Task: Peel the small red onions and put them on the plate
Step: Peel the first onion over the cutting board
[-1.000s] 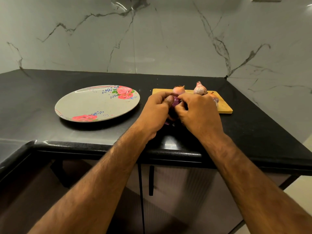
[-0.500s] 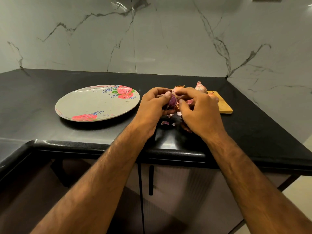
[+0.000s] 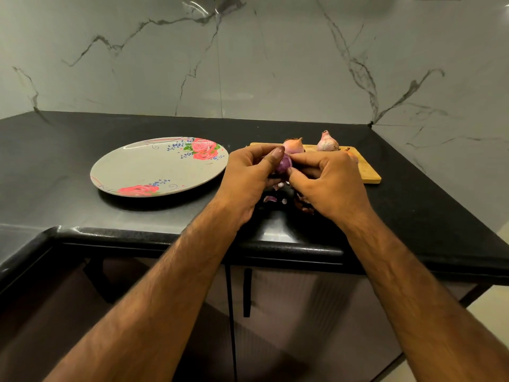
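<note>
A small purple onion (image 3: pixel 283 164) sits between both hands above the black counter. My left hand (image 3: pixel 249 176) grips it from the left, thumb on top. From the right, my right hand (image 3: pixel 327 180) pinches it with thumb and fingertips. Two unpeeled onions (image 3: pixel 293 145) (image 3: pixel 326 142) stand on the wooden cutting board (image 3: pixel 367 172) behind the hands; a third is mostly hidden by my right hand. The grey plate (image 3: pixel 143 168) with red roses lies to the left with nothing on it.
Scraps of onion skin (image 3: pixel 271 199) (image 3: pixel 303 204) lie on the counter under my hands. The counter's front edge (image 3: pixel 275 245) runs just below my wrists, with cabinet doors beneath. A marble wall rises behind and to the right.
Both hands stay on the onion at about the same spot. More purple flesh shows than one second ago, and skin scraps have dropped onto the counter.
</note>
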